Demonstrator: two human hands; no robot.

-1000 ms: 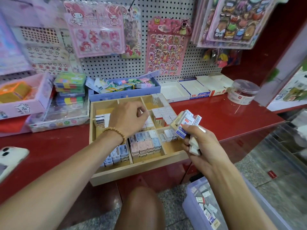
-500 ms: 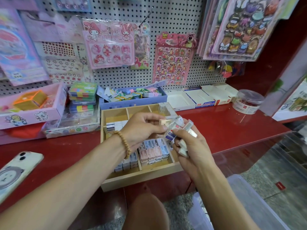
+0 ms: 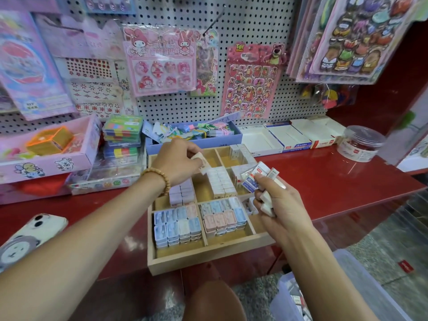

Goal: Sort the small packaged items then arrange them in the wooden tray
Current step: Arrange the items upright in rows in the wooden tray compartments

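- Head view: a wooden tray point(image 3: 208, 256) divided into compartments sits on a red counter point(image 3: 324, 181), its front edge reaching the counter's lip
- The left hand point(image 3: 178, 163), a beaded bracelet point(image 3: 159, 179) on its wrist, hangs over the tray's rear compartments; its fingers are curled around one small white packaged item point(image 3: 201, 159), pinching it above the rows already laid there
- The right hand point(image 3: 278, 200) is over the tray's right edge; its fingers are wrapped round a bunch of small packaged items point(image 3: 257, 176), white boxes with blue and red print fanned out above the thumb, more white ends showing between the fingers
- In the tray: white boxes point(image 3: 220, 181) stand in a block in the middle compartment; lilac cases point(image 3: 181, 193) lie just left of them, partly under the left wrist; blue and white cases point(image 3: 177, 224) fill the front left compartment; pink and blue cases point(image 3: 222, 217) fill the front middle one
- A phone point(image 3: 30, 235) lies face down on the counter, well left of the tray; a clear round jar point(image 3: 361, 143) stands at the far right
- A clear plastic bin point(image 3: 324, 295) sits low at the right, below the counter, with more small packets inside
- Sticker sheets point(image 3: 252, 82) hang on the pegboard point(image 3: 254, 19) behind
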